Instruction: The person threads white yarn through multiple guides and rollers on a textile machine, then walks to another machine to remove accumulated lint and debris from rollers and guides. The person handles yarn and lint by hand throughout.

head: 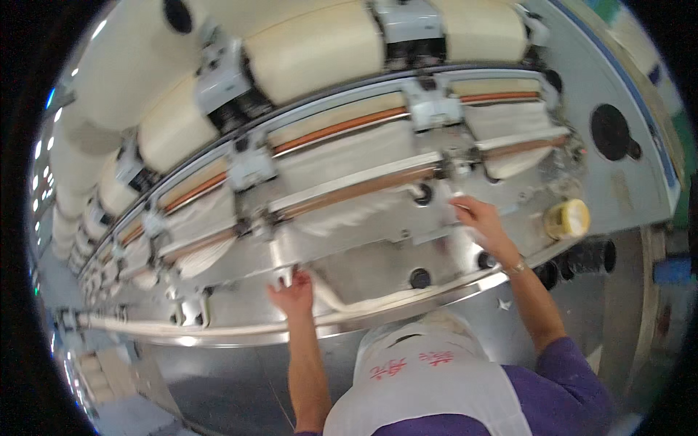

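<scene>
Before me is a cotton combing machine with a bright metal table. My left hand is at the table's front part, fingers curled and spread near a metal plate edge. Blur hides whether it grips anything. Farther right, my right hand has its fingertips together beside the right end of the middle delivery section; whether something thin is between them is unclear. A thin white cotton web hangs below the brown roller between my hands. A cotton sliver bends near my left hand and runs along the front edge.
Large cream cotton laps line the back, with grey machine heads between them. A yellow-topped jar stands on the table at right. Dark cylindrical objects lie below the front rail. More sections extend left.
</scene>
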